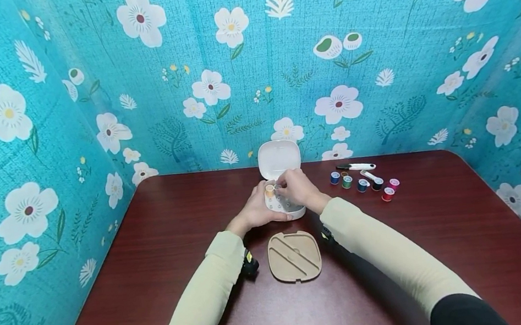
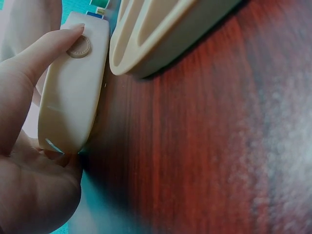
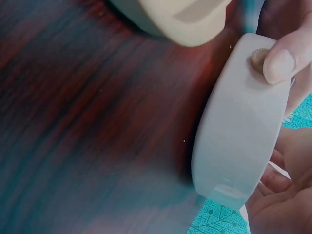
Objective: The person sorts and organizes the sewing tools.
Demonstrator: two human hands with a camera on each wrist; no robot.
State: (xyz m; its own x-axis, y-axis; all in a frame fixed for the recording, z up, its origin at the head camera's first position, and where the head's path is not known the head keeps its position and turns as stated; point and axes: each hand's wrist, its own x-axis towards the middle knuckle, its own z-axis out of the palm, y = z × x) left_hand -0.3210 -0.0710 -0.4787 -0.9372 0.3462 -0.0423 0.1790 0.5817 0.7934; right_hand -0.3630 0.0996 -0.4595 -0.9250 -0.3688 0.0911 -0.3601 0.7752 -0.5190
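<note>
A small white sewing box [image 1: 279, 159] stands on the table with its lid raised. My left hand [image 1: 258, 208] grips its left side, thumb across the front beside a round brown button [image 2: 79, 47]. Inside, several pegs show, and a yellow-orange thread spool [image 1: 269, 190] sits at the back left. My right hand [image 1: 296, 186] reaches into the box from the right. Its fingers pinch a small pale grey thread spool [image 1: 278, 187], mostly hidden by the fingertips. In front of the box lies a beige tray insert [image 1: 295, 260] with slanted grooves.
To the right stand several thread spools, among them blue [image 1: 335, 177], green [image 1: 346, 182], black [image 1: 377, 184] and red [image 1: 388, 194] ones. Behind them lies a black-and-white pen-like tool [image 1: 356, 167], with a small white tool [image 1: 369, 176] nearby. A floral curtain [image 1: 213, 108] hangs behind the table.
</note>
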